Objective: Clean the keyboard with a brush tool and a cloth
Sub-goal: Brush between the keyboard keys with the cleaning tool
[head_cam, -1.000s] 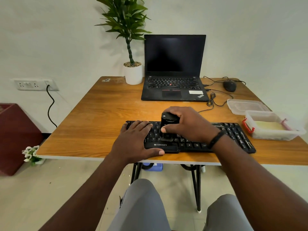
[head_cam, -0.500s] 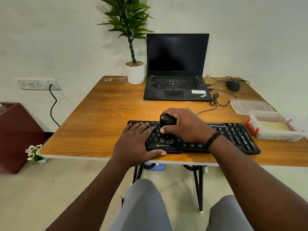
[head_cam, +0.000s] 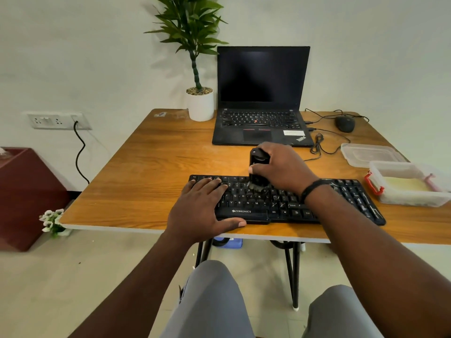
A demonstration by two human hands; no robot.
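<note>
Black keyboard (head_cam: 292, 206) (white legends), black brush tool (head_cam: 257, 164), orange-brown table (head_cam: 146, 172).

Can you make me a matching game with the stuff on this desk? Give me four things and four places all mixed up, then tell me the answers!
Things:
1. brush
2. plant
3. mouse
4. left hand

Places:
A. right of the laptop, at the far corner
B. flat on the keyboard's left end
C. in the right hand, bristles on the keys
D. left of the laptop, in a white pot

Pairs: 1-C, 2-D, 3-A, 4-B
</note>
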